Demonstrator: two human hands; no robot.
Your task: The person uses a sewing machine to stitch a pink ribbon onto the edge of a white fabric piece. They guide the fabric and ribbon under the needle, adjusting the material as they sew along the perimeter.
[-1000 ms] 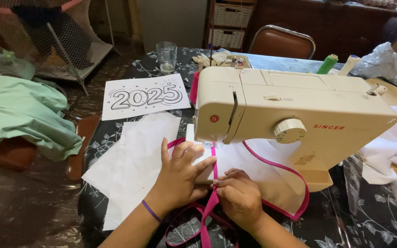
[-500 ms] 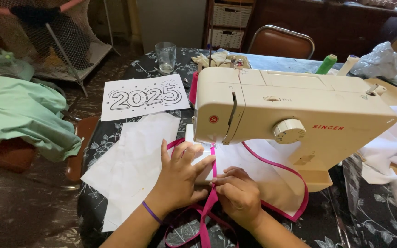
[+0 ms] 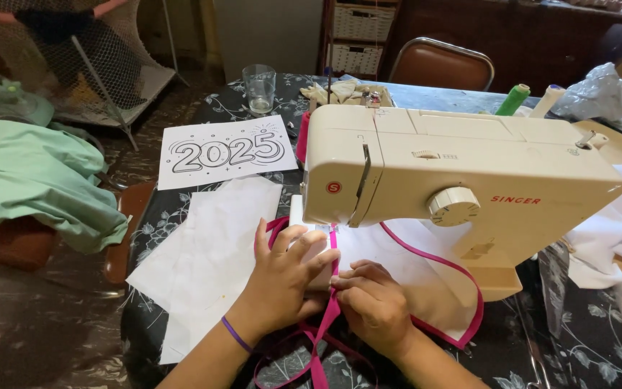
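The sewing machine (image 3: 455,187) is standing in the middle of the desk (image 3: 599,331). The two hands are lying near its left end, the left hand (image 3: 282,281) left of the right hand (image 3: 376,302), with the ribbon (image 3: 329,310) running between them. Paper sheets (image 3: 210,252) are lying left, the glass (image 3: 258,89) is standing far, and the chair (image 3: 440,66) is standing behind the desk.

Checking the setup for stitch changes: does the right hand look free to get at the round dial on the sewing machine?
Probably yes: the right hand lies just below the dial, with only white fabric between.
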